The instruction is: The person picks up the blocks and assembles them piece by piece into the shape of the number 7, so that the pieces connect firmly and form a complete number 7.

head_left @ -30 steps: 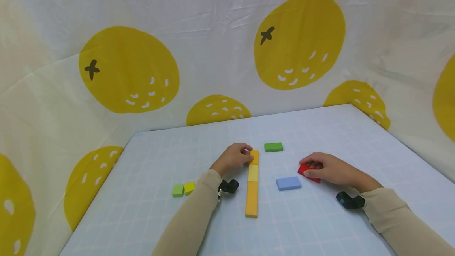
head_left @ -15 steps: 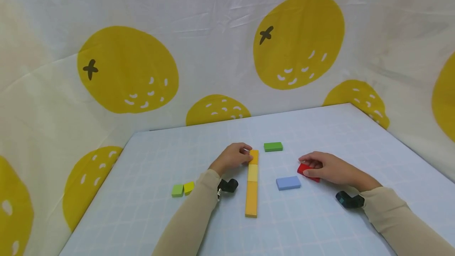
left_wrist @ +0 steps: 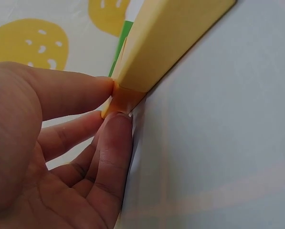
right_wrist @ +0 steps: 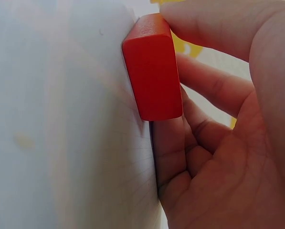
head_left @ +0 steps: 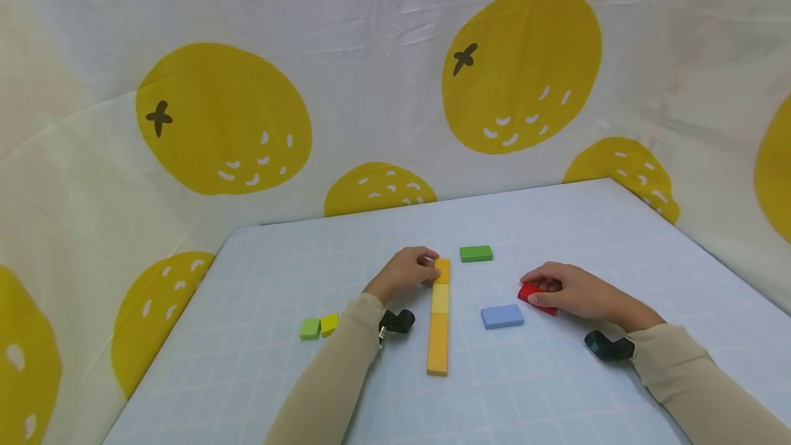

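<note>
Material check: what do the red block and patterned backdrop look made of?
Red block: probably painted wood, smooth and satiny with softly rounded edges, though plastic is possible.
Backdrop: likely thin fabric or plastic sheeting, with a dull sheen and visible creases.

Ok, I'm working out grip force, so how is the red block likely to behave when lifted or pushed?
The red block is probably stiff, with no visible bend where the right hand pinches it. Flat-faced and low on the table, it would likely slide rather than roll or tip. Its smooth, slightly shiny surface might be slippery.
</note>
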The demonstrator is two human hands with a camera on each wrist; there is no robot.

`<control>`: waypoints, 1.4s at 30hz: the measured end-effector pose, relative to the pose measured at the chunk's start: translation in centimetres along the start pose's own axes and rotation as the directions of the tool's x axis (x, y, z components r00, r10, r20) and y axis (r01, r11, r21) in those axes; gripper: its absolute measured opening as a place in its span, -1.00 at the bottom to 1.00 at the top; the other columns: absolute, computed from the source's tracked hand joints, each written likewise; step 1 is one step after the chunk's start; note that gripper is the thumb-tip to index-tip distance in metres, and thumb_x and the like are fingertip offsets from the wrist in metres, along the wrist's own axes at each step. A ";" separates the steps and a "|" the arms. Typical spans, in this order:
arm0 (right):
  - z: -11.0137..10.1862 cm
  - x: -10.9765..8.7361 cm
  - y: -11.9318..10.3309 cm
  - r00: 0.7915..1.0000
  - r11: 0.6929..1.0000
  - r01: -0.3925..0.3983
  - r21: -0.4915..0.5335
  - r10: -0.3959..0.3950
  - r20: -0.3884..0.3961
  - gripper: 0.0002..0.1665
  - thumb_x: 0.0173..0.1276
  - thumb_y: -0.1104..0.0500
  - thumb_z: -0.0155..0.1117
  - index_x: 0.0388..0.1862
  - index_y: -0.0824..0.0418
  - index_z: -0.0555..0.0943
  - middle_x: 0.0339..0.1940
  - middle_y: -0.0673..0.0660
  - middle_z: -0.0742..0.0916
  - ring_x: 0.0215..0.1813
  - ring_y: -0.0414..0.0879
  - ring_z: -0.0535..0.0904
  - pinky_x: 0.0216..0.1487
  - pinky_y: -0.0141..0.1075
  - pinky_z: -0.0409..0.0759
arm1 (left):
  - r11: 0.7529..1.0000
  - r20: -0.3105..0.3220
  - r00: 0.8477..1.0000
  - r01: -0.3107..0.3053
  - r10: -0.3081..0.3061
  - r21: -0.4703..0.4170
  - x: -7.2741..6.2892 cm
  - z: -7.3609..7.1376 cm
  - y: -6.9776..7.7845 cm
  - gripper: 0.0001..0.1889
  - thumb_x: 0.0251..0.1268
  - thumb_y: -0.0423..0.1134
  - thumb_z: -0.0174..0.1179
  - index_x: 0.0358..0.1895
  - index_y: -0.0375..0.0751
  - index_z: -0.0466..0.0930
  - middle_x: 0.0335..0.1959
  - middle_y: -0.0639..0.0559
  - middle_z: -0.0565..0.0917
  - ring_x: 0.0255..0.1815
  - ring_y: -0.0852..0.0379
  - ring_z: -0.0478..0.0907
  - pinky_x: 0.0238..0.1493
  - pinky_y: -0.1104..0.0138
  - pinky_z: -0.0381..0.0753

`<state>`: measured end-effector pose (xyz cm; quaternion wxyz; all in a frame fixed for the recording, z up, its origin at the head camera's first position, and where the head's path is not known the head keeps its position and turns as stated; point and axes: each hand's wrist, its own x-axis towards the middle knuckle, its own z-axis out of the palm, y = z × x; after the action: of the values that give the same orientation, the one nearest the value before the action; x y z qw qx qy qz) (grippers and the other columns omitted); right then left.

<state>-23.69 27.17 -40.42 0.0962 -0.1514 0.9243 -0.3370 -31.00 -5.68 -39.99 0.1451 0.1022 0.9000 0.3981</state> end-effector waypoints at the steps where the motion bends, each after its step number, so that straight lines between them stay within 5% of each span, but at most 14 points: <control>1: 0.0 0.0 0.0 1.000 1.000 0.000 0.000 0.000 0.000 -0.45 0.32 -0.06 0.41 0.22 0.12 0.60 -0.13 0.04 0.60 -0.06 -0.01 0.47 -0.13 -0.22 0.56 | 1.000 0.002 1.000 -0.001 0.001 0.000 0.0 0.0 0.0 -0.66 0.35 -0.09 0.32 0.14 -0.03 0.63 -0.21 0.12 0.65 -0.25 0.14 0.58 -0.13 0.28 0.58; 18: 0.0 0.1 0.2 1.000 1.000 0.011 0.013 -0.011 0.000 -0.46 0.34 -0.05 0.40 0.23 0.12 0.59 -0.13 0.04 0.60 -0.05 0.00 0.46 -0.10 -0.19 0.55 | 1.000 0.001 1.000 -0.005 0.005 -0.015 -0.5 -0.3 -0.1 -0.52 0.35 -0.01 0.31 0.28 -0.04 0.56 -0.11 0.08 0.64 -0.19 0.12 0.59 -0.02 0.18 0.55; 26: 0.0 -0.2 0.1 1.000 1.000 0.017 0.009 -0.017 0.000 -0.45 0.34 -0.06 0.40 0.25 0.10 0.61 -0.11 0.03 0.61 -0.05 0.00 0.46 -0.12 -0.18 0.54 | 0.999 0.006 0.999 0.043 -0.042 -0.029 -0.8 -0.7 -0.5 -0.59 0.39 0.02 0.27 0.22 -0.01 0.57 -0.18 0.10 0.67 -0.23 0.15 0.63 -0.07 0.19 0.59; 34: 0.0 -0.1 -0.1 1.000 1.000 0.020 0.008 -0.020 -0.019 -0.47 0.33 -0.07 0.41 0.21 0.11 0.61 -0.15 0.03 0.61 -0.08 -0.01 0.48 -0.16 -0.24 0.56 | 0.999 0.022 0.999 0.034 -0.034 0.006 -2.4 -2.0 -0.8 -0.65 0.41 0.04 0.25 0.16 0.04 0.61 -0.20 0.11 0.66 -0.23 0.10 0.63 -0.07 0.16 0.59; 42: 0.2 0.1 -0.2 1.000 1.000 0.013 0.011 -0.013 -0.026 -0.52 0.31 -0.05 0.42 0.15 0.09 0.60 -0.18 0.04 0.61 -0.10 -0.01 0.48 -0.17 -0.25 0.56 | 0.998 0.031 0.998 -0.059 0.058 0.022 -4.4 -3.9 -2.0 -0.61 0.43 0.00 0.21 0.21 -0.04 0.59 -0.17 0.10 0.66 -0.22 0.11 0.64 -0.09 0.17 0.59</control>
<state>-23.69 26.85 -40.45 0.0827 -0.1523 0.9226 -0.3447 -28.29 -10.96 -38.18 0.1458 0.1362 0.8988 0.3903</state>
